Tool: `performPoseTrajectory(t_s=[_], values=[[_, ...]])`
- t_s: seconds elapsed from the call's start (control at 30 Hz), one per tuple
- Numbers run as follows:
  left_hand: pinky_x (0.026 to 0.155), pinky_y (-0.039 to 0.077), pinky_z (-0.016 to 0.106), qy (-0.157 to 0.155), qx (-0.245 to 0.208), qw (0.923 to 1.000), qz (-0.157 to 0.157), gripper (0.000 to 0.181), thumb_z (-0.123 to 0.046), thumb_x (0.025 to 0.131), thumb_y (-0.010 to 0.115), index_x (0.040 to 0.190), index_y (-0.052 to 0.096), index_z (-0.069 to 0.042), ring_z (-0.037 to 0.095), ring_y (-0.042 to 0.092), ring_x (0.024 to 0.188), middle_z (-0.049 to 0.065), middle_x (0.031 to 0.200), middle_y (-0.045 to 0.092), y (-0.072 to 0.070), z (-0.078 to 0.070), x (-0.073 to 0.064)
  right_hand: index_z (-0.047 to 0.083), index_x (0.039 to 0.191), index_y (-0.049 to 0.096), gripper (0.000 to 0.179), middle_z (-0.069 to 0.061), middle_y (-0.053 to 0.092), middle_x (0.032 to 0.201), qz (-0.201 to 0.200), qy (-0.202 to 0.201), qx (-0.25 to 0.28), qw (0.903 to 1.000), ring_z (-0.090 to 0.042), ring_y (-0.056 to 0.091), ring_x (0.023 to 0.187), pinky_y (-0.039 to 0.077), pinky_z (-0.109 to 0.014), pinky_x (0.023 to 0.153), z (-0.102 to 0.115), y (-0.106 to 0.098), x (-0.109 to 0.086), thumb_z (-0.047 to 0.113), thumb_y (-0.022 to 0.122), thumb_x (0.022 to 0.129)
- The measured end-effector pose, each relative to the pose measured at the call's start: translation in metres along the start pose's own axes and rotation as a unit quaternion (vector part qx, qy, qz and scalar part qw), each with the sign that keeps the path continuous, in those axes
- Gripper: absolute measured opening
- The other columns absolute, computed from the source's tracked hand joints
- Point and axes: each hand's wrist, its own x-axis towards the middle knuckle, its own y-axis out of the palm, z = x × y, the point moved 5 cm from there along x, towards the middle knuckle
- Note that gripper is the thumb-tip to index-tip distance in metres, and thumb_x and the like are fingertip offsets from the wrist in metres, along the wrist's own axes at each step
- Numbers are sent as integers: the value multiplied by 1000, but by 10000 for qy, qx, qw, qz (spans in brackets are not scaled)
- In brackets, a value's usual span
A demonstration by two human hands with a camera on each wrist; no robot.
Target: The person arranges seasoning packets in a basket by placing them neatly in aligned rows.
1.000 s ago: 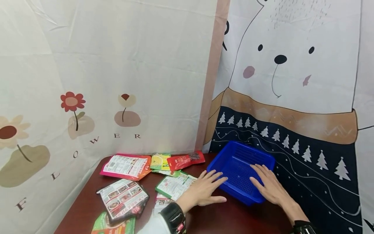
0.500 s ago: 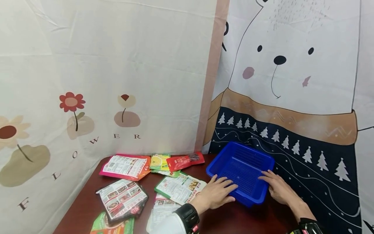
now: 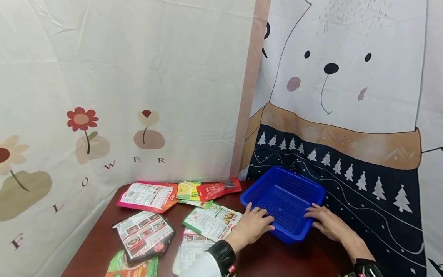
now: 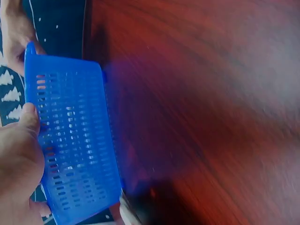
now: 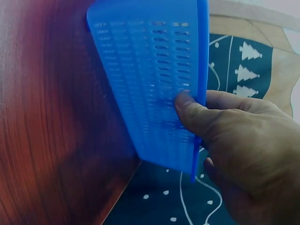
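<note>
A blue plastic basket with slotted walls sits at the right of the dark red-brown table, nothing visible inside it. My left hand holds its near left rim; in the left wrist view the thumb lies at the rim against the slotted wall. On the opposite side my right hand pinches the right rim. The right wrist view shows that thumb on the outer wall, with the fingers over the rim and mostly hidden. A green-edged white food packet lies just left of my left hand.
More food packets lie on the left: a pink-orange one, a yellow-green one, a red one, a dark one and a green-orange one. Printed curtains hang behind the table.
Both hands, spread over the basket a second ago, have come down onto its left and right rims and now grip them. The basket has shifted slightly left.
</note>
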Motion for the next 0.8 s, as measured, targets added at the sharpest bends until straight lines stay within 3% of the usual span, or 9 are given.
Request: performPoseTrajectory(t_s=[0.13, 0.23, 0.4, 0.5, 0.6, 0.8], values=[[131, 48, 59, -6, -466, 9987, 204, 37, -50, 119, 51, 141, 75, -32, 19, 65, 146, -6, 141, 76, 1, 17, -8, 15, 116, 85, 24, -6, 82, 126, -180, -371, -147, 9990, -47, 70, 133, 51, -74, 115, 13, 3, 0, 8, 86, 93], [135, 43, 58, -44, -825, 9960, 354, 39, -45, 121, 50, 147, 72, -27, 27, 55, 160, 0, 153, 72, 3, 32, -15, 18, 115, 85, 21, 2, 83, 118, -287, -578, -113, 9979, -33, 75, 119, 59, -62, 109, 23, 3, 0, 20, 88, 95], [139, 39, 54, -328, -1375, 9890, 430, 45, -37, 123, 44, 155, 67, -16, 38, 41, 170, 13, 169, 60, 3, 54, -24, 18, 119, 87, 30, 5, 86, 116, -83, -528, 282, 9982, -20, 76, 109, 65, -45, 93, 46, 7, 3, 40, 85, 98], [141, 36, 51, -759, -1862, 9784, 487, 49, -37, 122, 44, 156, 66, -8, 41, 37, 172, 18, 174, 53, 3, 65, -28, 15, 122, 87, 37, 3, 87, 117, -7, -573, 518, 9970, -19, 78, 109, 66, -46, 92, 64, 13, 6, 45, 81, 101], [141, 35, 54, -1281, -2394, 9615, 424, 55, -37, 119, 51, 155, 64, 3, 45, 32, 173, 23, 177, 47, 2, 76, -29, 11, 125, 86, 41, -1, 88, 120, 1, -707, 765, 9946, -23, 82, 111, 68, -46, 92, 84, 21, 11, 45, 78, 105], [139, 34, 63, -1873, -3156, 9302, -3, 64, -19, 102, 60, 155, 56, 17, 51, 29, 172, 32, 177, 41, 2, 93, -30, 9, 125, 85, 41, -2, 88, 121, -297, -712, 698, 9946, -26, 85, 111, 70, -51, 92, 117, 33, 17, 45, 75, 108]])
